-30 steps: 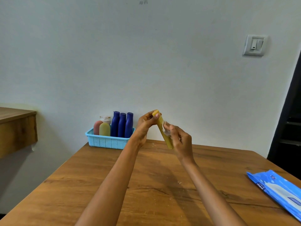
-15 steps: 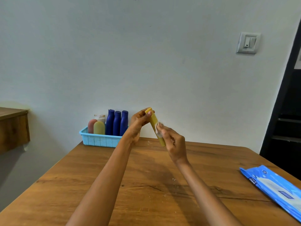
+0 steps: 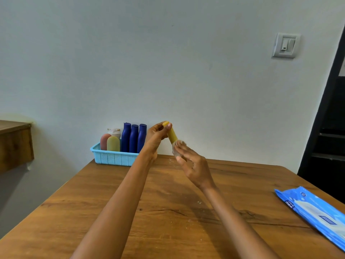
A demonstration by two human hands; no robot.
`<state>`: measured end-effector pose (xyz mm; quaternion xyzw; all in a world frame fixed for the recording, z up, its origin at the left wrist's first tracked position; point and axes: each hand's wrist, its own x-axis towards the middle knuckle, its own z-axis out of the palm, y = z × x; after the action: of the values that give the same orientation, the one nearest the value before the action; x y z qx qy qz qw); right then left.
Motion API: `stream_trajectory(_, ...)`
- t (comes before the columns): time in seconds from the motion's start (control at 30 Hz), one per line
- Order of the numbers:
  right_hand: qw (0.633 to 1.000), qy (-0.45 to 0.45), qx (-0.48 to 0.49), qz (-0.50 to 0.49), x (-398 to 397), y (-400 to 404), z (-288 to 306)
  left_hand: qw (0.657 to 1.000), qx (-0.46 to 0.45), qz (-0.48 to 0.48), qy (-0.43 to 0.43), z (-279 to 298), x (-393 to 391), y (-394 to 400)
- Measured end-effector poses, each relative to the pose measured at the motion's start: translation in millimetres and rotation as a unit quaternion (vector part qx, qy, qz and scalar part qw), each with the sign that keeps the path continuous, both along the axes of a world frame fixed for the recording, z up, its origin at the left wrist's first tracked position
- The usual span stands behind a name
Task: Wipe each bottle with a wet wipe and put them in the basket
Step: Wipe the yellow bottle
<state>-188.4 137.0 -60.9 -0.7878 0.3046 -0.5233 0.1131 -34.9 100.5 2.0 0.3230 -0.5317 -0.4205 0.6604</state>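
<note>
My left hand (image 3: 156,135) pinches the top of a slim yellow bottle (image 3: 172,134) and holds it tilted above the table's far side. My right hand (image 3: 192,164) presses a crumpled wet wipe (image 3: 177,145) around the bottle's lower end, which it hides. A light blue basket (image 3: 113,157) stands at the table's back left against the wall. It holds three dark blue bottles (image 3: 134,138), a pink bottle (image 3: 104,141), a yellow-green bottle (image 3: 113,143) and a white jar (image 3: 114,131).
A blue pack of wet wipes (image 3: 315,212) lies at the right edge of the wooden table (image 3: 168,212). A wooden shelf (image 3: 15,143) juts out at the left. A dark doorway (image 3: 328,128) is at the right.
My right hand slid the wipe down the yellow bottle from its middle to its lower end. My left hand kept its hold on the top.
</note>
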Motion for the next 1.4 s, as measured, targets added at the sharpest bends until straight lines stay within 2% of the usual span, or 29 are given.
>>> stream_trajectory(0.07, 1.000, -0.006, 0.012, -0.004, -8, -3, -11, 1.000, 0.004, 0.016, 0.005, 0, 1, 0)
stream_trajectory(0.17, 0.994, -0.081, 0.067, 0.003, -12, -2, -12, 1.000, 0.006, 0.018, 0.004, 0, 1, -1)
stream_trajectory(0.27, 0.990, -0.110, 0.089, 0.003, -7, -2, -3, 1.000, 0.002, 0.005, -0.011, -2, -3, -2)
stream_trajectory(0.37, 0.991, -0.118, 0.053, 0.032, 2, 3, 13, 1.000, -0.003, -0.013, -0.023, -3, -6, -2)
stream_trajectory(0.5, 0.993, -0.106, 0.004, 0.043, 12, 5, 14, 1.000, -0.011, -0.017, 0.008, 2, -2, 0)
stream_trajectory(0.63, 0.990, -0.127, 0.050, 0.040, 6, 1, -9, 1.000, -0.007, -0.004, 0.013, -5, 5, -1)
stream_trajectory(0.73, 0.985, -0.137, 0.106, -0.008, 1, -1, -15, 1.000, -0.005, -0.005, 0.015, -7, 7, -1)
stream_trajectory(0.83, 0.974, -0.158, 0.160, -0.037, -1, -2, -12, 0.999, -0.014, -0.032, 0.002, -5, 7, 0)
stream_trajectory(0.97, 0.961, -0.186, 0.205, -0.009, -5, -2, -3, 0.995, -0.031, -0.093, -0.010, -7, 2, 2)
stream_trajectory(1.13, 0.970, -0.169, 0.173, 0.010, -5, -2, 20, 0.988, -0.037, -0.144, -0.040, -4, -6, 8)
stream_trajectory(1.3, 0.983, -0.138, 0.123, 0.006, -2, 6, 32, 0.990, -0.026, -0.119, -0.070, -4, -12, 9)
stream_trajectory(1.4, 0.987, -0.142, 0.070, -0.016, 2, 6, 24, 0.994, -0.021, -0.096, -0.049, -1, -14, 10)
